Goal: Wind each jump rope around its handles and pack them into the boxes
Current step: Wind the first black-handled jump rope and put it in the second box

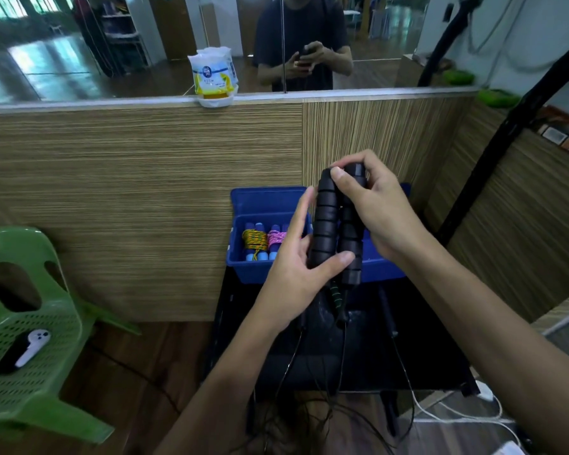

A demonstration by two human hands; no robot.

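Observation:
Two black ribbed jump-rope handles stand upright side by side above a black table. My right hand grips their upper ends, fingers curled over the tops. My left hand holds their lower part, thumb across the front and index finger straight up beside them. Thin black rope hangs from the handles down past the table's front edge. Behind them sits a blue box with two wound ropes inside, one yellow-green and one pink, both on blue handles.
A wood-grain partition rises behind the box, with a white and yellow packet on its ledge. A green plastic chair at left carries a white controller. A person stands beyond the glass. White cables lie on the floor at right.

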